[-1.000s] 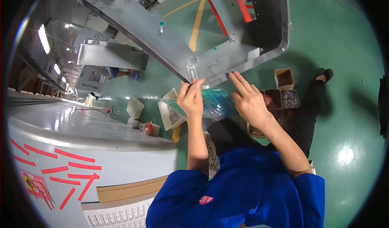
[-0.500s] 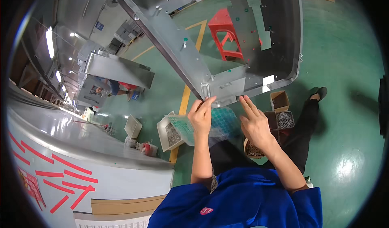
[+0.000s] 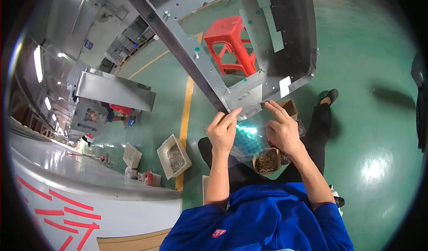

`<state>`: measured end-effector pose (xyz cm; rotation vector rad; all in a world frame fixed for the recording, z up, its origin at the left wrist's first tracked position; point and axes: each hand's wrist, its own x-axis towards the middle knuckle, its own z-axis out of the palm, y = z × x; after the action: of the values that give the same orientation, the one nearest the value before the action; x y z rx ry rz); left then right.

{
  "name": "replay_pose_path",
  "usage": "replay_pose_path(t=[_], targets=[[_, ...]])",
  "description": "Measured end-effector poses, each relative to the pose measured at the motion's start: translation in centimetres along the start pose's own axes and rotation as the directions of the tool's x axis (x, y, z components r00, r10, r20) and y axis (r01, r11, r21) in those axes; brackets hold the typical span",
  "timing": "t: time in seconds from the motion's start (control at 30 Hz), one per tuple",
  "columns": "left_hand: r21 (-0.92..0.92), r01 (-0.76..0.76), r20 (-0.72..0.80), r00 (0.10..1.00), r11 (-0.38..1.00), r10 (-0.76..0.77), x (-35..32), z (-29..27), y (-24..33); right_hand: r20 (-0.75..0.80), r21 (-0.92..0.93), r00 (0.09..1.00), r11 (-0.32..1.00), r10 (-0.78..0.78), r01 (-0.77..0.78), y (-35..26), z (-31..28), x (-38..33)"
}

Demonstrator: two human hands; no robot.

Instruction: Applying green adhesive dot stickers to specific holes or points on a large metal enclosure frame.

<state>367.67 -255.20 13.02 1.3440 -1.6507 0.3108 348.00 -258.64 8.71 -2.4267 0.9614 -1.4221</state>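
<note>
A grey sheet-metal frame with holes and green dots hangs tilted above my lap. My left hand reaches up to its lower corner bracket, thumb and forefinger pinched together at the edge; whether they hold a small part is too small to tell. My right hand touches the same corner from the right with its forefinger stretched out and the other fingers curled. A clear plastic bag with green dots lies between and behind both hands.
A small cardboard box of screws sits by my knees, and another box sits further out. A red plastic stool shows through the frame. Two bins stand on the green floor, another person works far left, and a red-striped grey panel is at lower left.
The view has tilted so the frame sits higher and the red stool shows. Both hands stay at the frame's corner, now a little further apart.
</note>
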Motion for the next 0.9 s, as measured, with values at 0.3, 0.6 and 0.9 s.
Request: replay_pose_path(t=[0.3, 0.6, 0.9], targets=[[-0.107, 0.023, 0.088, 0.996, 0.994, -0.014, -0.4, 1.8, 3.3, -0.013, 0.060, 0.999, 0.997, 0.045, -0.045, 2.4, -2.3, -1.4], [-0.240, -0.180, 0.233, 0.943, 0.954, 0.237, -0.7, -0.2, 4.4, -0.122, 0.049, 0.986, 0.993, 0.110, -0.105, 2.7, -4.3, -1.5], [-0.437, 0.323, 0.094, 0.945, 0.839, -0.314, -2.1, -6.3, -1.6, -0.513, 0.166, 0.783, 0.935, 0.353, -0.312, 20.5, -8.6, -10.7]])
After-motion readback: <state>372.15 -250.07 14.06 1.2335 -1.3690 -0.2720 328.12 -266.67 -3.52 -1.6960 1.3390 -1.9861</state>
